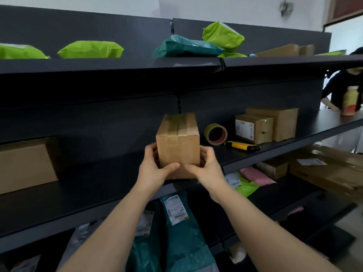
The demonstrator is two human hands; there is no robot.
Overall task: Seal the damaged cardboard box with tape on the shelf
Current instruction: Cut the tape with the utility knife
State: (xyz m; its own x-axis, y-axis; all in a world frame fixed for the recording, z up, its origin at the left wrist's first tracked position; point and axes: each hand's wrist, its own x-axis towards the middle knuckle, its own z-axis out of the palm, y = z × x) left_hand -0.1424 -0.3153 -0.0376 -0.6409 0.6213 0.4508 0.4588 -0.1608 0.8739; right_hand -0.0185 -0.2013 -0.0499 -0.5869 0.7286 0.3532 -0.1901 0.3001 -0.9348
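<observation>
Two bare forearms reach forward above teal mailer bags (176, 213). The left hand (155, 167) and right hand (206, 165) clasp a small cardboard box (177, 142) from either side, each grip curled round a lower corner with the thumb on the near face. The box stands upright at the front edge of the dark middle shelf (98, 189). Just to its right are a tape roll (215, 134) and a yellow utility knife (242, 146). Green parcels (90, 49) sit higher up, behind.

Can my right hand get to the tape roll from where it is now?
Probably yes: the tape roll stands just right of the cardboard box on the same shelf, with nothing between. The right hand only has to let go of the box first.
</observation>
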